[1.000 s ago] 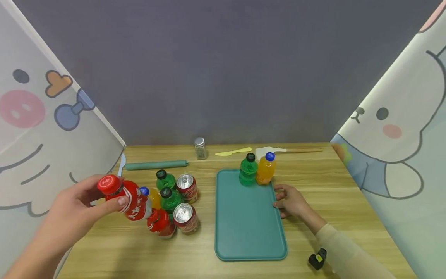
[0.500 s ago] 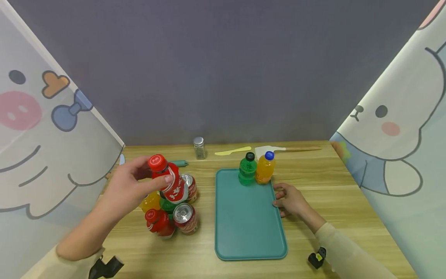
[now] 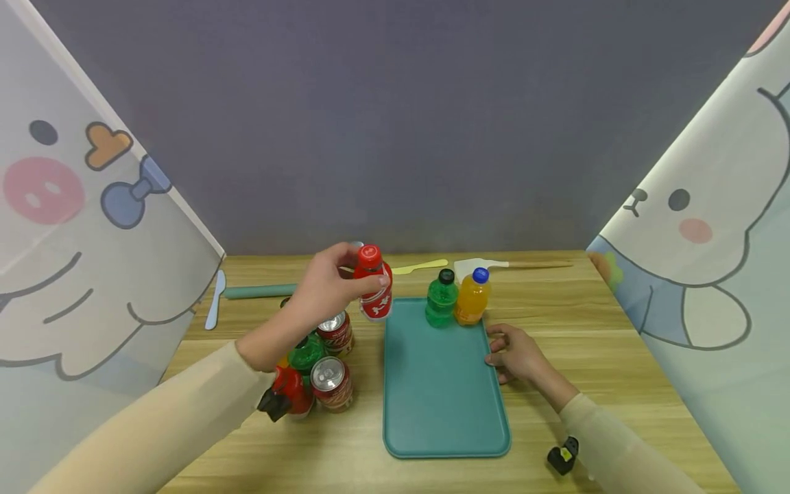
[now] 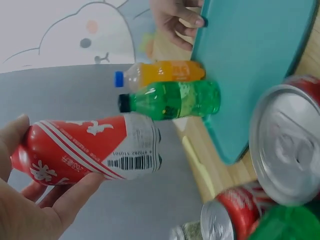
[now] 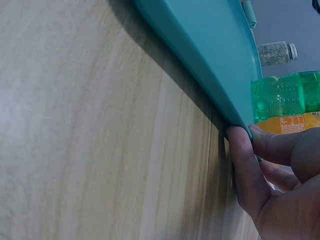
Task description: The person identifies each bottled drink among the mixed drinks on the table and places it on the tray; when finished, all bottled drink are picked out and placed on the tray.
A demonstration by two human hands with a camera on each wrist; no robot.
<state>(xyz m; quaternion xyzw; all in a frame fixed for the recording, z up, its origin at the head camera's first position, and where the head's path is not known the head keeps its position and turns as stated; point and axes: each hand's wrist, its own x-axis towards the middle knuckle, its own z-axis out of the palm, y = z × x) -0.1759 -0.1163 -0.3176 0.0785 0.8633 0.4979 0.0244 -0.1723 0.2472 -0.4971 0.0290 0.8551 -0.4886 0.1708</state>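
Note:
My left hand (image 3: 327, 285) grips a red-labelled cola bottle (image 3: 376, 295) near its upper part, thumb on one side and fingers on the other. The bottle is held in the air by the far left corner of a teal tray (image 3: 441, 398). My right hand (image 3: 515, 353) pinches the tray's right rim between thumb and finger, plain in the right wrist view. A green bottle with a black cap (image 3: 441, 302) and an orange drink bottle with a blue cap (image 3: 472, 298) stand side by side at the tray's far end.
Left of the tray cluster soda cans (image 3: 332, 384), green bottles (image 3: 306, 353) and another red bottle (image 3: 296, 392), partly behind my left forearm. Along the back lie a teal rod (image 3: 259, 291), a yellow knife (image 3: 422, 266) and a spatula (image 3: 475, 265). A spice jar (image 4: 192, 231) stands nearby.
My left hand has carried the red bottle rightward from the left side, over the cluster, to the tray's far left corner. My right hand and the tray have stayed in place.

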